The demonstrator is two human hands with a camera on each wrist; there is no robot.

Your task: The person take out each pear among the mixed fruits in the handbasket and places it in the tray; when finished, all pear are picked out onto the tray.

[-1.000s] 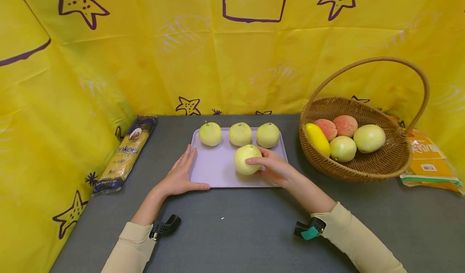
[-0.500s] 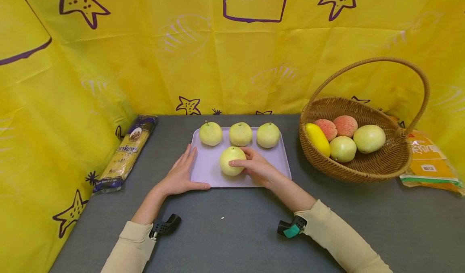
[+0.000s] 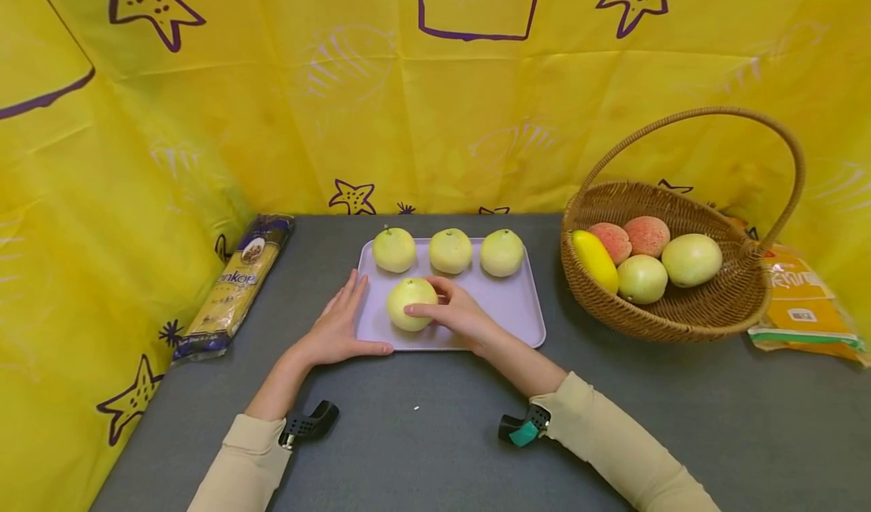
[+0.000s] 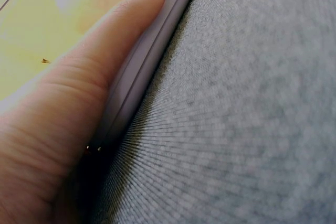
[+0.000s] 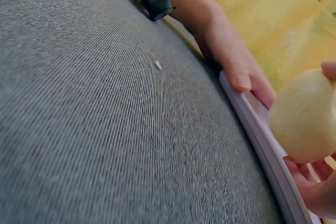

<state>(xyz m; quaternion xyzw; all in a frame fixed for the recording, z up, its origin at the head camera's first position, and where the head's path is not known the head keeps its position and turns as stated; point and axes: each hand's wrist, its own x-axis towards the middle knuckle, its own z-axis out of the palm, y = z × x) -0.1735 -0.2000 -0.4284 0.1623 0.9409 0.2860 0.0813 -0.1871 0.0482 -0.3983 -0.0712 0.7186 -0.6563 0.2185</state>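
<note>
My right hand grips a round pale yellow-green pear, thumb in front and fingers behind. The pear is over the front left part of the lilac tray; in the right wrist view its underside looks slightly above the tray rim. Three similar pears line the tray's back: left, middle and right. Against the tray's left front corner rests my left hand, fingers straight along the left side. Its thumb lies along the front rim in the left wrist view.
To the right stands a handled wicker basket with two peaches, a yellow oblong fruit and two pale green fruits. An orange packet lies behind it. A noodle packet lies left. Yellow cloth surrounds the table.
My right hand has carried the gripped pear leftward over the front half of the tray, from right of centre to the left part. My left hand has stayed at the corner.
</note>
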